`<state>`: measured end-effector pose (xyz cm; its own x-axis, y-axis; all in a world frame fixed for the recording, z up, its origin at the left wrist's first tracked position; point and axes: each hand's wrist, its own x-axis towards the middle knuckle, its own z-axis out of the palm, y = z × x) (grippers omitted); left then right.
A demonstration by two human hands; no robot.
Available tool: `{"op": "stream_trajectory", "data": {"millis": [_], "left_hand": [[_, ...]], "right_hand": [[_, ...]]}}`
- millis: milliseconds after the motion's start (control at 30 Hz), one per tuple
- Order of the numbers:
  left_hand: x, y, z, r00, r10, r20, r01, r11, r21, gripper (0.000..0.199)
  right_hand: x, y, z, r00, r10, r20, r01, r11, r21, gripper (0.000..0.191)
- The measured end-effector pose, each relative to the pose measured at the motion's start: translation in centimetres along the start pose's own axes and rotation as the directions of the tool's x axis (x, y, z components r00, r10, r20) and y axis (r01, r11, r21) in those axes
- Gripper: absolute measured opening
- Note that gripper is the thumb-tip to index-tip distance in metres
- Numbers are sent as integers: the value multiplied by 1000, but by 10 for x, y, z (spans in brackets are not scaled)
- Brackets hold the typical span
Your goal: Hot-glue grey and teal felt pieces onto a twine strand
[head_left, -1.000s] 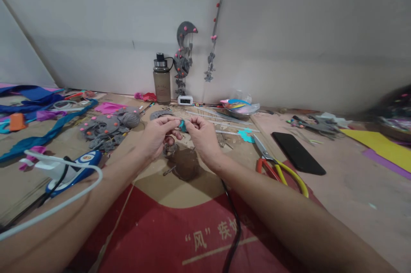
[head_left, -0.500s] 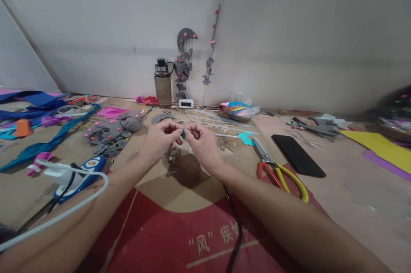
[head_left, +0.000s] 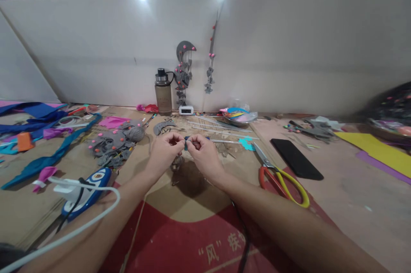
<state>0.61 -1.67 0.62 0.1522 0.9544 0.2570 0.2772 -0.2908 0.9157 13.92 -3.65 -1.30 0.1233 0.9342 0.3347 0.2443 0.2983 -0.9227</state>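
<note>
My left hand (head_left: pixel 167 149) and my right hand (head_left: pixel 203 153) meet at the fingertips over the cardboard sheet (head_left: pixel 189 211). Both pinch a small teal piece (head_left: pixel 186 145) between thumb and forefinger; its shape is mostly covered by the fingers. Beneath my left hand hangs or lies a small greyish tangle (head_left: pixel 177 163), too blurred to make out. A dark blue item (head_left: pixel 206 138) shows just behind my right fingers. Right of my hands are a turquoise cut-out (head_left: pixel 246 143) and scissors (head_left: pixel 272 170) with one red and one yellow handle.
A black phone (head_left: pixel 296 158) lies right of the scissors. A bottle (head_left: pixel 163 95) and a small white clock (head_left: pixel 186 110) stand by the white wall. Grey felt pieces (head_left: pixel 112 144) and a blue power strip (head_left: pixel 85 196) are at left. A black cable (head_left: pixel 245 238) crosses the cardboard.
The head view has tilted up, so wall and table appear lower and ceiling lights show. Both hands still meet at the small piece. The dark blue item has become visible behind my right fingers.
</note>
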Motion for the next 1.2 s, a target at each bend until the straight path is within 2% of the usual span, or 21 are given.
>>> {"op": "stream_trajectory", "data": {"millis": [200,333,400,600,867,1200], "left_hand": [[-1,-3,3,996,-75,38,80,987,-141,17],[0,-8,6,985,-124,118,153,944,-291,28],[-1,-9,7,983,-129,132,165,936,-311,29],[-3,-4,6,993,-110,47,118,961,-249,25],[-4,2,3,992,-115,49,124,952,-280,20],[-2,3,0,997,-50,-61,42,991,-128,17]], "right_hand": [[-2,-6,2,996,83,-40,-80,994,77,18],[-3,-6,1,990,131,-50,-122,981,152,19],[-4,-6,0,990,135,-46,-125,977,174,19],[-7,-12,0,991,129,-34,-121,976,181,18],[-7,-11,-1,997,70,-28,-65,986,154,19],[-6,-4,-2,1000,20,-10,-19,996,86,21]]}}
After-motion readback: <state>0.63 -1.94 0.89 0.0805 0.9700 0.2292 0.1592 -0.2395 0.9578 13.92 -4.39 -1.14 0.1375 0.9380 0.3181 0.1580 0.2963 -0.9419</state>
